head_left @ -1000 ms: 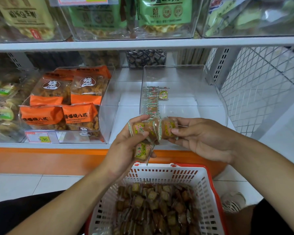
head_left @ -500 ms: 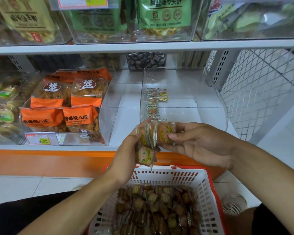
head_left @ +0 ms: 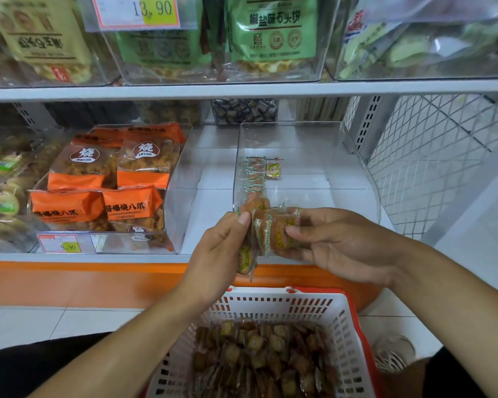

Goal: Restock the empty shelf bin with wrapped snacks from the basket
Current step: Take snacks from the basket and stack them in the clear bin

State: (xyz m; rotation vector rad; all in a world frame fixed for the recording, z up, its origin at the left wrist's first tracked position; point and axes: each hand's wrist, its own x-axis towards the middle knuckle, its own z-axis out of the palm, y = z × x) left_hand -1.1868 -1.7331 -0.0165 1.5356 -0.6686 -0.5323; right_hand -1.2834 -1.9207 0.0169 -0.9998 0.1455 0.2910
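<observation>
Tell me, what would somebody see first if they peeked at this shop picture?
Probably the two bare hands in the middle, the left hand and right hand, holding a bunch of small clear-wrapped brown snacks between them. Right below sits the white slotted plastic basket with a red rim, piled with more. To the left, bright orange snack bags fill a clear shelf bin.

Two bare forearms without sleeves, left hand (head_left: 217,255) and right hand (head_left: 344,248) ringless, dark clothing at lower left and lower right corners
</observation>
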